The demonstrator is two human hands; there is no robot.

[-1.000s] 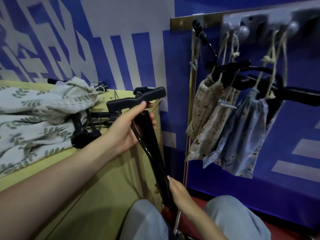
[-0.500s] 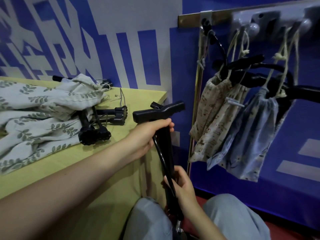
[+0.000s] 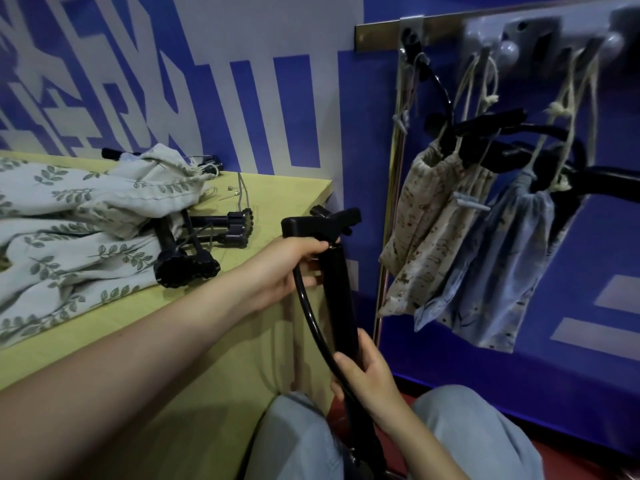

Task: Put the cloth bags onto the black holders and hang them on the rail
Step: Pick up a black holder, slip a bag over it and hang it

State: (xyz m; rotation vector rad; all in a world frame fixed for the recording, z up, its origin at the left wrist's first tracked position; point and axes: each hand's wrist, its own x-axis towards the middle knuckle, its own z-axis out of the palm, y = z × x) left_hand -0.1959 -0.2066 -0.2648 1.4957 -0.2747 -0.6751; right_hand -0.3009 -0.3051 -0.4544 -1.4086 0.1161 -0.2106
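A black holder (image 3: 337, 282) with a T-shaped head and a thin curved hose stands upright between my knees, beside the table edge. My left hand (image 3: 294, 268) grips it just under the head. My right hand (image 3: 363, 372) grips its shaft lower down, together with the hose. Leaf-print cloth bags (image 3: 69, 230) lie heaped on the yellow table (image 3: 284, 192), partly covering more black holders (image 3: 194, 244). On the right, beige bags (image 3: 426, 220) and a blue bag (image 3: 498, 261) hang on black holders from the metal rail (image 3: 377, 32).
A blue and white wall runs behind the table. A thin metal upright (image 3: 389, 237) drops from the rail's left end to the red floor. My knees in grey trousers (image 3: 294, 441) sit at the bottom of the view. Small pins (image 3: 235, 194) lie on the table.
The holder has moved right, off the table edge, and now stands more upright. My right hand has slid up the shaft. My left hand keeps its grip under the head.
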